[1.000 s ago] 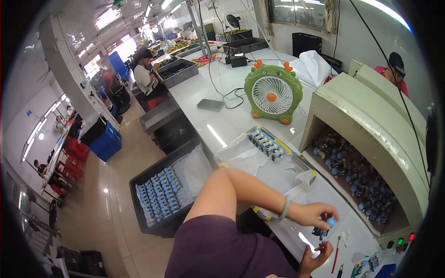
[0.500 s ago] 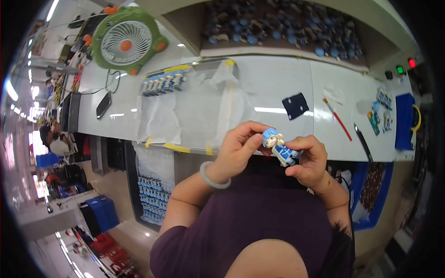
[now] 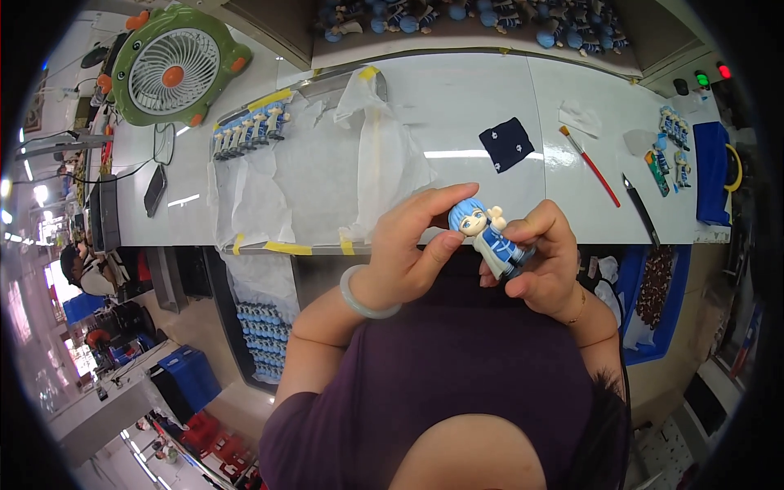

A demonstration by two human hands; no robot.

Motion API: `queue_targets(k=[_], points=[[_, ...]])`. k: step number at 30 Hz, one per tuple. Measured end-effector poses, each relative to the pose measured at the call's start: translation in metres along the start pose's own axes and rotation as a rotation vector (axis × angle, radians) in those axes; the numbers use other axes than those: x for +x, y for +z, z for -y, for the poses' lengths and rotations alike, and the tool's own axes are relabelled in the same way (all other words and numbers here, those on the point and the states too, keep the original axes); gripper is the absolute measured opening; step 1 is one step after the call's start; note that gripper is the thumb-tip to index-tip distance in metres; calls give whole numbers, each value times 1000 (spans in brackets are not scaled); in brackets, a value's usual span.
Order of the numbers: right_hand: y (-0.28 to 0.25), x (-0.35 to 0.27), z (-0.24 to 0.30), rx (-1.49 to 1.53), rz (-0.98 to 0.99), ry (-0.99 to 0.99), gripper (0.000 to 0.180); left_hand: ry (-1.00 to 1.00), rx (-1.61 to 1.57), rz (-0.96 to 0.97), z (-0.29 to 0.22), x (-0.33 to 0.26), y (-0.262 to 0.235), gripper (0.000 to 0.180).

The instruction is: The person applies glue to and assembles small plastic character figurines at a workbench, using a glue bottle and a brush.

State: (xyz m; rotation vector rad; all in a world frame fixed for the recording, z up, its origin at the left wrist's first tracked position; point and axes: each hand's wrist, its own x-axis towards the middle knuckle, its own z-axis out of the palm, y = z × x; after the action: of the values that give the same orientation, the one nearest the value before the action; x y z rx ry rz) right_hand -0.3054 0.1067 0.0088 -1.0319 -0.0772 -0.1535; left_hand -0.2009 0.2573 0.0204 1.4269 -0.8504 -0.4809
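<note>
A small blue-haired toy figurine (image 3: 490, 237) in a blue and white outfit is held between my two hands, face up and tilted with its head to the left. My left hand (image 3: 412, 241) grips the head between thumb and fingers. Around the figurine's lower body and legs, my right hand (image 3: 545, 253) is closed, thumb below and fingers above. A dark navy cloth (image 3: 506, 144) lies on the table just beyond. Farther left, a paper-lined tray (image 3: 318, 175) with yellow tape carries a row of similar figurines (image 3: 251, 131).
A green fan (image 3: 178, 69) and a phone (image 3: 155, 190) sit at the left. To the right lie a red-handled brush (image 3: 594, 171), a black craft knife (image 3: 641, 211) and a blue box (image 3: 712, 173). Many figurines (image 3: 490, 16) fill a shelf above. Below the table edge stands a figurine crate (image 3: 263, 335).
The whole view has shifted, so the table sits higher in the picture. The figurine has turned more face up. Both hands keep their hold on it.
</note>
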Motion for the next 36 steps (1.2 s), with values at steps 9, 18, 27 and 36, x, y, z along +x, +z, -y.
queue_targets(k=[9,18,27,36], points=[[0,0,-3,-147,102,-15,51,152,258,16,-3,6,-4,40],[1,2,-13,-95,30,62,41,50,-90,-62,22,9,20,37],[-147,-17,54,-873,-1019,-694,27,-641,-873,123,24,18,17,41],[-228,-9,51,-1278,-900,66,35,-719,-974,223,6,18,22,25]])
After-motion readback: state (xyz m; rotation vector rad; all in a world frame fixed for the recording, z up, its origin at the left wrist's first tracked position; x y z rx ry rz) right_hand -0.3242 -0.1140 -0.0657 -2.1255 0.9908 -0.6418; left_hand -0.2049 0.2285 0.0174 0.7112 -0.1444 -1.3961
